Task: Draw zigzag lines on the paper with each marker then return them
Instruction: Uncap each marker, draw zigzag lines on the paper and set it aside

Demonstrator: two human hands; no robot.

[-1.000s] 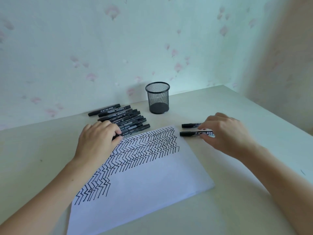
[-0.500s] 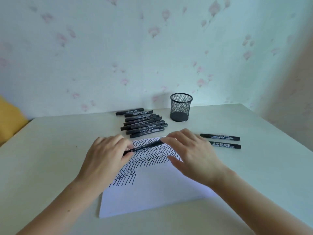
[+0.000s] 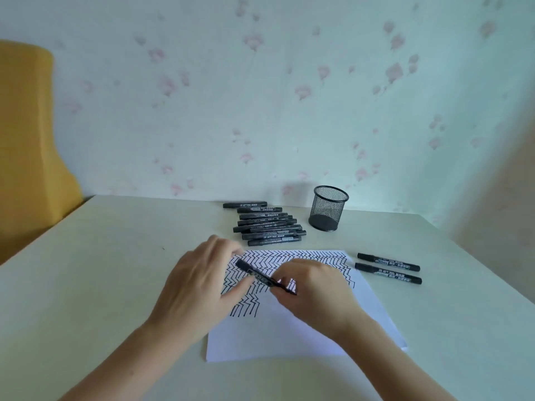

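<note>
Table (image 3: pixel 115 270), marker (image 3: pixel 260 277) over paper (image 3: pixel 289 337)

1 head-worn wide-angle view looks forward and down, close over the table (image 3: pixel 86 270), facing the wall (image 3: pixel 260 96).

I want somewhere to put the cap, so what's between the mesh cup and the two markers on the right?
Only bare table lies between the mesh pen cup and the two markers, in the head view.
</note>
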